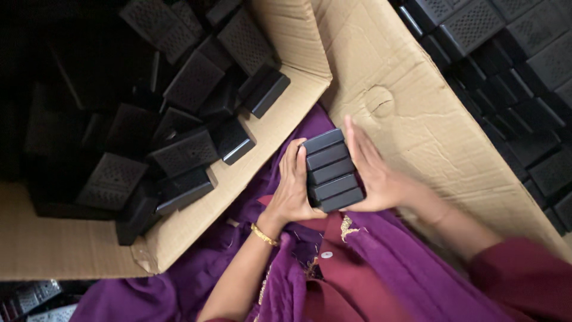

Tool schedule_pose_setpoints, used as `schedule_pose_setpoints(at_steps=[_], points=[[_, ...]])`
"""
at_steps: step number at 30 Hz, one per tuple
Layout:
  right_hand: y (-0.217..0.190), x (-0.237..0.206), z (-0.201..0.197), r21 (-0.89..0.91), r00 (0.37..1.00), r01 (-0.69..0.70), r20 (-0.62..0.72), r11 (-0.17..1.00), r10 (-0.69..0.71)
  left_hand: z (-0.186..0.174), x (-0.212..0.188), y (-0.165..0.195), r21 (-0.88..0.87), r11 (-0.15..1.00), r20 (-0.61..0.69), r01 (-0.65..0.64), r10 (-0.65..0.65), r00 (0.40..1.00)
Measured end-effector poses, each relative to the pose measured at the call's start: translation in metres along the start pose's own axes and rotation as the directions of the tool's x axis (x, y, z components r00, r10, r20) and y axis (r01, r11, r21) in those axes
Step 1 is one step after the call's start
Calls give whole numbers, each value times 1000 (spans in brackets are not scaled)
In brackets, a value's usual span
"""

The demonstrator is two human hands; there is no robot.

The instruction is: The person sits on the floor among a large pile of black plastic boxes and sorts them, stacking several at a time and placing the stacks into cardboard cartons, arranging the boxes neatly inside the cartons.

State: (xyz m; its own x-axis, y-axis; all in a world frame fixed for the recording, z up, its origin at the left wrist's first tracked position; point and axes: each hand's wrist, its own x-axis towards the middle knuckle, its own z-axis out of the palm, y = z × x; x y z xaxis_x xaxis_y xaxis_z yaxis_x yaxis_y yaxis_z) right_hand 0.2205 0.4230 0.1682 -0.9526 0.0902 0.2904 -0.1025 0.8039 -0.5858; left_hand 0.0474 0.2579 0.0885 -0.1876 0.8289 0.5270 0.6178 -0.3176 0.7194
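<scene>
Holding a row of five black rectangular cases (331,171) pressed together between our palms, we have this small stack squared up over our lap, above the purple cloth (369,262). Our left hand (293,189) cups the near side with fingers curled against the cases, a gold bangle (263,235) at its wrist; our right hand (374,173) lies flat and open against the far side, fingers straight, so both clamp the row by pressure rather than by a closed grasp.

As we judge it, this batch is gathered and aligned, but it is not yet set down anywhere. To our left a cardboard box (71,244) lies open with loose black cases (179,152) tumbled in disorder, a good many of them, which suggests plenty is left to collect. To the right, past a cardboard flap (417,113), more black cases (524,65) sit packed closely side by side; we cannot tell how full that side is
</scene>
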Motion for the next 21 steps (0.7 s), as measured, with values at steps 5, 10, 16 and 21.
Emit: schedule_pose_setpoints(at_steps=[5, 10, 16, 21], points=[[-52, 45, -34, -383, 897, -8, 405, 924, 176, -2, 0, -2, 30, 999, 21, -23, 22, 1000], [-82, 73, -25, -444, 877, 71, 455, 893, 156, -9, -3, 0, 28, 997, 104, 77, -80, 991], [-98, 64, -41, -384, 977, -142, 97, 912, 193, -24, 8, 17, -159, 987, 108, 4, 13, 994], [-100, -24, -134, -486, 883, -329, -463, 810, 80, -35, 26, 29, -143, 990, 67, -1, 10, 998]])
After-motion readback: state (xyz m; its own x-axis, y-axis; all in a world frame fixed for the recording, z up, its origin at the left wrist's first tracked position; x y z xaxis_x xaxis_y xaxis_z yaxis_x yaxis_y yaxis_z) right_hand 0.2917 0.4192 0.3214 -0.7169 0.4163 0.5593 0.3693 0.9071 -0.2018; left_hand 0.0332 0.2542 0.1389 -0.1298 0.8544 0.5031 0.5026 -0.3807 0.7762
